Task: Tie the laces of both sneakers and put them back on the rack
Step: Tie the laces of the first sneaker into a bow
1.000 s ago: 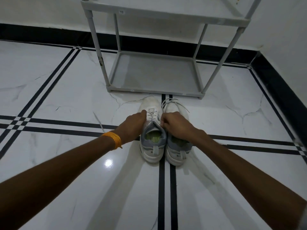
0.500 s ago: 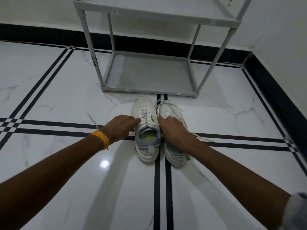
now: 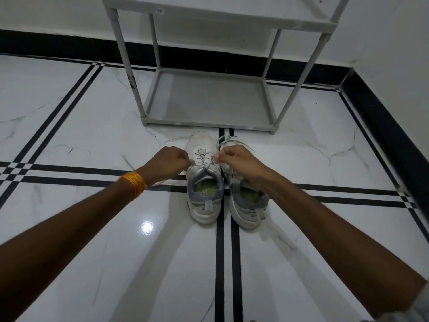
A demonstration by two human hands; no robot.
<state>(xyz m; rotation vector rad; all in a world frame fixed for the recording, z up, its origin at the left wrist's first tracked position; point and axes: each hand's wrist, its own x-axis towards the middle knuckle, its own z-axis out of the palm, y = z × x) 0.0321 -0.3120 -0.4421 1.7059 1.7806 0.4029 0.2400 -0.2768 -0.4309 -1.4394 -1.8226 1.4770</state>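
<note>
Two white and grey sneakers stand side by side on the floor, toes toward the rack. Over the left sneaker (image 3: 202, 182) my left hand (image 3: 170, 162) pinches one lace end on its left side, and my right hand (image 3: 236, 160) pinches the other lace end on its right side. The two lace ends run taut down to the top of the tongue. The right sneaker (image 3: 248, 201) is partly hidden under my right wrist; its loose laces (image 3: 234, 141) lie over its toe. The grey shoe rack (image 3: 209, 101) stands just beyond the sneakers.
The rack's bottom shelf (image 3: 204, 122) holds nothing; a second shelf is at the top edge of the view. A white wall with a black skirting (image 3: 383, 117) closes the right side and the back. The glossy white floor has black stripes.
Both hands have gone from resting on the sneakers to pinching the left sneaker's lace ends and pulling them apart. The view has shifted slightly.
</note>
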